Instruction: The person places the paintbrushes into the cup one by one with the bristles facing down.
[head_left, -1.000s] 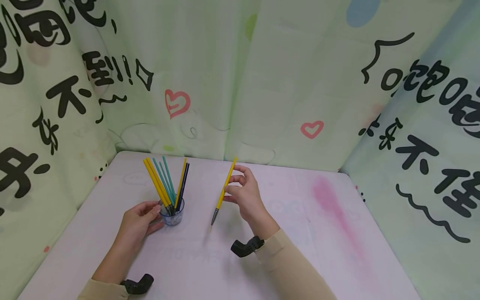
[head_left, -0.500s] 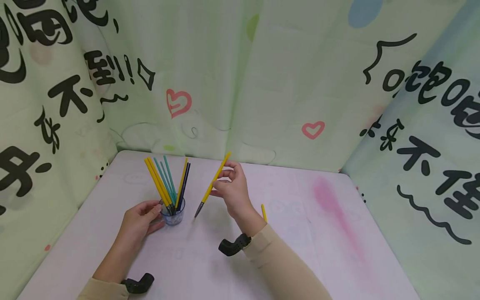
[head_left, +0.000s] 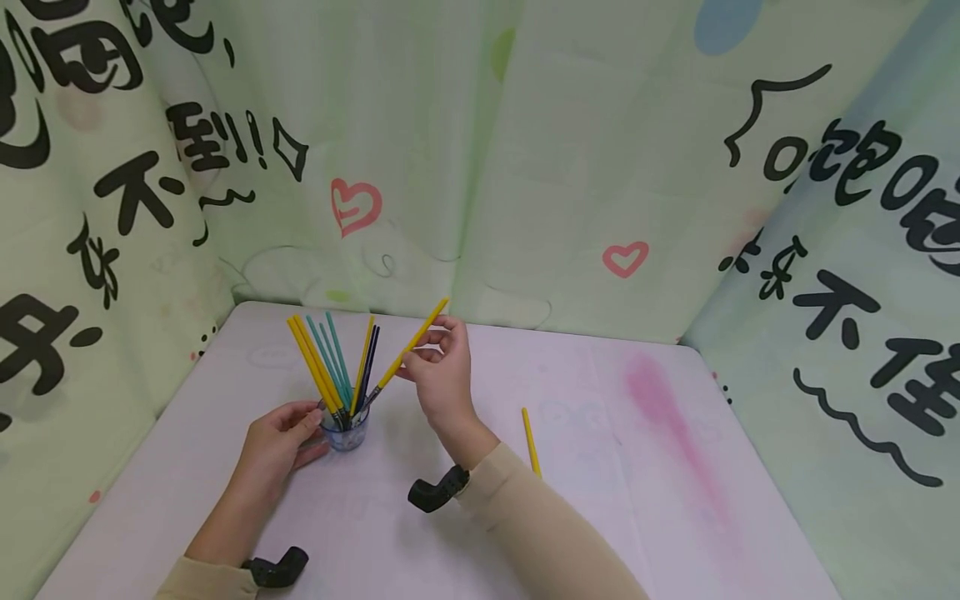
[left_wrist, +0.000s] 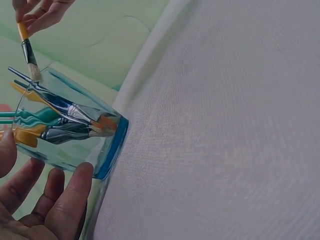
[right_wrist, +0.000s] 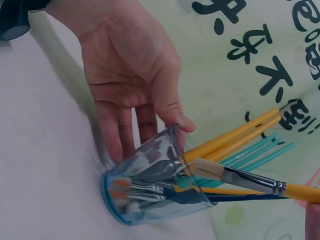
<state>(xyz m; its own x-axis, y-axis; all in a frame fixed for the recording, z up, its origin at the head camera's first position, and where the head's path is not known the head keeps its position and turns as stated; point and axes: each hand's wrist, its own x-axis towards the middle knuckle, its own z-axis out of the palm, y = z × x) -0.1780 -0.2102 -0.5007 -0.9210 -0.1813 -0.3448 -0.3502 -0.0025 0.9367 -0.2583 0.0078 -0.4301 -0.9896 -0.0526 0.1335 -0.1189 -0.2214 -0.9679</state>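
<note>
A clear plastic cup (head_left: 347, 438) with a bluish base stands on the table, holding several paintbrushes with yellow, teal and dark blue handles, bristles down. My left hand (head_left: 281, 437) steadies it from the left; in the right wrist view the thumb (right_wrist: 185, 123) is at the rim and the fingers lie along the side. My right hand (head_left: 444, 387) pinches a yellow-handled paintbrush (head_left: 411, 344), tilted with its bristles toward the cup. In the left wrist view the pale flat bristles (left_wrist: 34, 73) are right at the cup's rim.
Another yellow brush (head_left: 531, 440) lies on the table (head_left: 622, 517), partly covered by the right sleeve (head_left: 547, 525). Pale green curtains (head_left: 540, 167) with black writing and hearts enclose the back and both sides. A pink smear (head_left: 675, 425) marks the tabletop at right.
My right hand has moved left with the paintbrush, tilting it more, and its bristles have come to the cup's rim. The brush on the table has come into view. The left hand has stayed put.
</note>
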